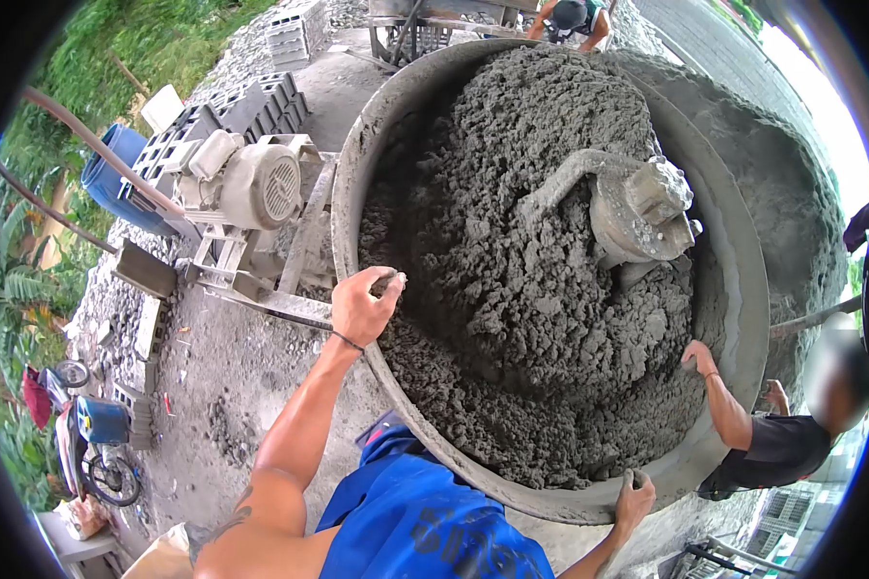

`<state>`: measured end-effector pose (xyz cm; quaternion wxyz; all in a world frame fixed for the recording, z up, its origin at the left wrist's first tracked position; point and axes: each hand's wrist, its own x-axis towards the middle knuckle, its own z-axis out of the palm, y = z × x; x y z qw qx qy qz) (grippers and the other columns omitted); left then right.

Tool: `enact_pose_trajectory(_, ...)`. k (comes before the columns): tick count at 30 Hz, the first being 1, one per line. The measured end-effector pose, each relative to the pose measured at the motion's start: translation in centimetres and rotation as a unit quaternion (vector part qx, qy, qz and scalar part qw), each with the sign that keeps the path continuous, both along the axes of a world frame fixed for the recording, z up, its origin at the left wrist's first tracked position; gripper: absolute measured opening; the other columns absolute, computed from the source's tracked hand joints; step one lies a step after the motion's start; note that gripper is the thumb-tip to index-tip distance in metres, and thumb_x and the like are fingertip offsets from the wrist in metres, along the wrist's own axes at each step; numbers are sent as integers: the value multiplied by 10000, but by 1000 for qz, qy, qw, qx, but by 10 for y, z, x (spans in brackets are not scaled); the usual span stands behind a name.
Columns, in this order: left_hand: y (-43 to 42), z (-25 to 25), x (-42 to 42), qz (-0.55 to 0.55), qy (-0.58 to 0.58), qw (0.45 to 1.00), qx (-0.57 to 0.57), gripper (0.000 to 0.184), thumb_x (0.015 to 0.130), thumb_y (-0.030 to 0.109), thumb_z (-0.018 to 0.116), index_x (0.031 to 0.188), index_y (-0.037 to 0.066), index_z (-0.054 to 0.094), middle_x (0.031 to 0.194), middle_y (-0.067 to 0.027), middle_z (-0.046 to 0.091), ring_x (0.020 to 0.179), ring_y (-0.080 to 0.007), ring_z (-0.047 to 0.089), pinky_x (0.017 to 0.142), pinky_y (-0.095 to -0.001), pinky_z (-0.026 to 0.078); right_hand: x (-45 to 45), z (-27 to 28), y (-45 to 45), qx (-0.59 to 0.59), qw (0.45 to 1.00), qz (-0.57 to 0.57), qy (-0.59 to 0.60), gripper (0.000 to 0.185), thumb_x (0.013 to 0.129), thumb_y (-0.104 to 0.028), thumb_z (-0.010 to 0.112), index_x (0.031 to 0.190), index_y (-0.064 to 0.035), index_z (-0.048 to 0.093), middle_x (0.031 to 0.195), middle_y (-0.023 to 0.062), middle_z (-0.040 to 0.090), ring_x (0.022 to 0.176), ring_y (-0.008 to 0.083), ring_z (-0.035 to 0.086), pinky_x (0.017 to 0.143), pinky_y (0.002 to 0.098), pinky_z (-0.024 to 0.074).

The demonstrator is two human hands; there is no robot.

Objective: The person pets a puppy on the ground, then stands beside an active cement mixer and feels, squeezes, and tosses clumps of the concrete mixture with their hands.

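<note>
Through the head camera I judged the batch well along: the concrete mix (483, 280) looked damp and grey throughout, broken into crumbly clumps. A large load of it lay in the mixer pan (348, 203), not yet taken out, and I saw none being lifted away. Whether the blending was complete I could not tell.

The mix spread between my two hands and well beyond them, its highest part heaped far ahead around the mixing arm (632, 227). My left hand (362, 307) hung at the pan's rim, fingers curled in and nearly closed; grey showed at the tips, though I could not tell a pinch of mix from a smear. My right hand (635, 498) was at the near rim, fingers bent and grey-tipped; I could not tell whether it gripped anything.

Ahead of my right hand, a co-worker's hand (700, 357) reached in over the mix. The electric motor (266, 183) stood outside the pan, beyond my left hand.
</note>
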<state>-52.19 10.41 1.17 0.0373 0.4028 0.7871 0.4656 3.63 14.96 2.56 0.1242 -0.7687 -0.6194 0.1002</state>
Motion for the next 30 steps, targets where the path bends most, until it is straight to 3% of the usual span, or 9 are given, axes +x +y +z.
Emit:
enact_pose_trajectory(13,-2,1,-5,14,-60,996,63,206,828,192,698,902,0,704,818,-161,703,766,-273,694,698,-328,523,1,-4,1,13,1000,19,4,269,848,-184,677,988,46,689,935,202,701,869,331,672,815,391,503)
enact_pose_trajectory(15,-3,-4,-6,26,-87,991,99,182,851,157,684,926,-7,704,787,-115,709,730,-174,679,694,-288,513,-1,-3,1,25,999,24,9,241,848,-171,665,958,42,688,913,201,698,851,329,674,788,392,505)
enact_pose_trajectory(18,-5,-1,-7,32,-118,986,110,174,851,152,691,920,-7,704,781,-107,707,726,-162,675,694,-281,514,-6,-1,1,23,999,25,-8,268,848,-177,679,991,50,687,930,205,703,854,334,679,801,390,508)
enact_pose_trajectory(19,-4,-2,-11,32,-120,986,109,174,851,152,691,920,-7,704,781,-107,707,726,-162,675,694,-281,514,-12,4,1,22,999,25,-10,268,848,-177,679,991,50,687,930,205,703,854,334,679,801,390,508)
enact_pose_trajectory(21,-4,-7,-14,27,-51,996,74,200,809,183,723,895,4,701,844,-155,707,788,-287,693,719,-341,531,-17,8,1,14,1000,21,-3,271,848,-177,679,995,50,686,934,207,703,858,334,680,802,390,508)
enact_pose_trajectory(24,-3,-8,-17,17,-2,997,71,203,800,185,731,898,9,703,852,-161,704,795,-302,690,718,-346,531,-17,7,0,15,1000,25,-4,268,848,-175,678,993,50,686,929,208,702,855,338,679,802,391,508)
enact_pose_trajectory(30,-6,-5,-32,32,-66,993,92,213,808,198,729,905,11,699,864,-136,704,787,-297,680,716,-359,532,-34,13,-1,20,1000,12,-5,237,840,-171,662,952,35,692,928,204,696,861,344,668,792,404,501)
